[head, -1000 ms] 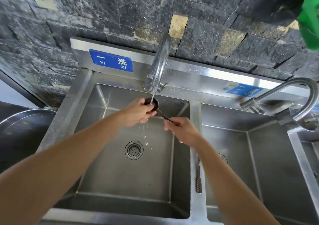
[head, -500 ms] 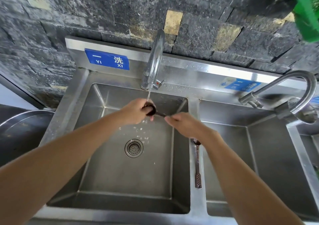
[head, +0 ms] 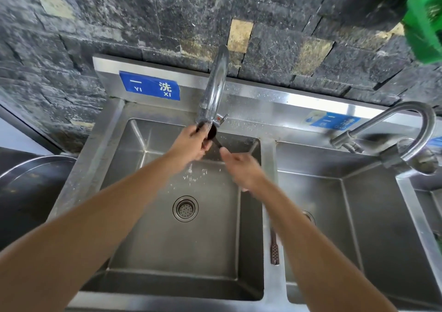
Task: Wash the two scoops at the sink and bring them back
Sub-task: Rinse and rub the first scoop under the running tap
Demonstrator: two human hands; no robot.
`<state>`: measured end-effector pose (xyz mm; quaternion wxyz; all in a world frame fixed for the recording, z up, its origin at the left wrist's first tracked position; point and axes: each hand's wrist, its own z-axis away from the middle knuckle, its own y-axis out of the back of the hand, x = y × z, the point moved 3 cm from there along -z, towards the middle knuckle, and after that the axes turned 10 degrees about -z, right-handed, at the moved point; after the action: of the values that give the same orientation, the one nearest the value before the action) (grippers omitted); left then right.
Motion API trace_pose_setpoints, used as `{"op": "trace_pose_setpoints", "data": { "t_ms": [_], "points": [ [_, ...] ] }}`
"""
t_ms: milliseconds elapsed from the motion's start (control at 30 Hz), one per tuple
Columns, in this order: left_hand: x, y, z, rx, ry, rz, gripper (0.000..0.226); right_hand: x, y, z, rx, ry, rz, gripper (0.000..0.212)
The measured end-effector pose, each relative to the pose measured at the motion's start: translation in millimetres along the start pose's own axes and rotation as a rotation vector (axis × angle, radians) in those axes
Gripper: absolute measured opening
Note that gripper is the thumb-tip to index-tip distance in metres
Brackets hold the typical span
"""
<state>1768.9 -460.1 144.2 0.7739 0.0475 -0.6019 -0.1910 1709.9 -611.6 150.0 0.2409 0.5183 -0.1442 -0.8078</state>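
Under the tap (head: 216, 84) of the left basin (head: 134, 158), the person holds a dark scoop (head: 211, 133) close up to the spout, where its small round bowl catches the water. The left hand (head: 191, 144) is wrapped around the bowl end, fingers curled over it, seemingly rubbing it, while the right hand (head: 241, 166) is closed lightly with its fingertips on the thin handle that slants down toward it; motion blur hides how firmly it pinches. The second scoop (head: 274, 252) lies on the steel divider between the two basins, its perforated handle end toward the person and its bowl end hidden behind the right forearm. Both scoops look slim, rigid and light, probably metal or hard plastic, so weight should be no trouble, but wet they will likely be slick, and the narrow handle gives little to grip. A sound hold would be across the handle near the bowl, where it is stiffest and easiest to steer, with the other hand cupping the bowl. The one on the divider rests near the edge and could slide into either basin if nudged, so it is best lifted by its textured end.
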Motion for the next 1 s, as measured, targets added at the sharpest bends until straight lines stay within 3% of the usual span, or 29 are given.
{"op": "trace_pose_setpoints", "data": {
  "t_ms": [67,100,133,233,300,400,533,600,667,733,767,833,900,933,1000],
  "points": [
    [4,-23,3,0.169,0.286,0.449,0.041,-9,-47,5,-0.102,-0.158,-0.380,0.068],
    [3,-31,4,0.165,0.350,0.553,0.041,-12,-54,9,-0.120,-0.233,-0.427,0.068],
    [-2,-29,4,0.113,0.355,0.537,0.038,-12,-58,14,-0.186,-0.190,-0.366,0.066],
    [-11,4,4,-0.217,0.081,-0.004,0.022,5,-10,3,-0.147,-0.028,0.064,0.062],
    [-10,17,-1,-0.276,-0.134,-0.420,0.023,2,24,-8,-0.119,0.093,0.285,0.064],
    [4,15,-7,-0.097,-0.298,-0.526,0.033,5,14,-18,-0.082,0.062,0.254,0.064],
    [-5,9,-5,-0.299,-0.424,-0.804,0.038,13,2,-12,-0.272,-0.142,0.279,0.058],
    [-14,9,-2,-0.345,-0.374,-0.786,0.027,0,35,-18,-0.075,0.016,0.621,0.065],
    [-13,6,-1,-0.252,-0.284,-0.558,0.019,-20,59,-15,0.416,0.260,0.784,0.055],
    [-9,0,-5,-0.127,-0.150,-0.322,0.021,-36,55,-4,0.828,0.468,0.663,0.043],
    [-6,-4,-6,-0.088,-0.114,-0.269,0.026,-40,47,-1,0.925,0.495,0.544,0.041],
    [-2,-11,-7,-0.040,-0.144,-0.346,0.034,-43,31,-4,0.785,0.378,0.161,0.045],
    [-1,-15,-7,-0.001,-0.202,-0.449,0.038,-43,15,-14,0.422,0.146,-0.314,0.051],
    [-3,-14,-7,-0.016,-0.158,-0.391,0.036,-41,9,-18,0.323,0.063,-0.452,0.049],
    [-8,-15,-5,-0.139,-0.010,-0.069,0.026,-37,6,-28,0.365,0.036,-0.514,0.041]
  ]
}}
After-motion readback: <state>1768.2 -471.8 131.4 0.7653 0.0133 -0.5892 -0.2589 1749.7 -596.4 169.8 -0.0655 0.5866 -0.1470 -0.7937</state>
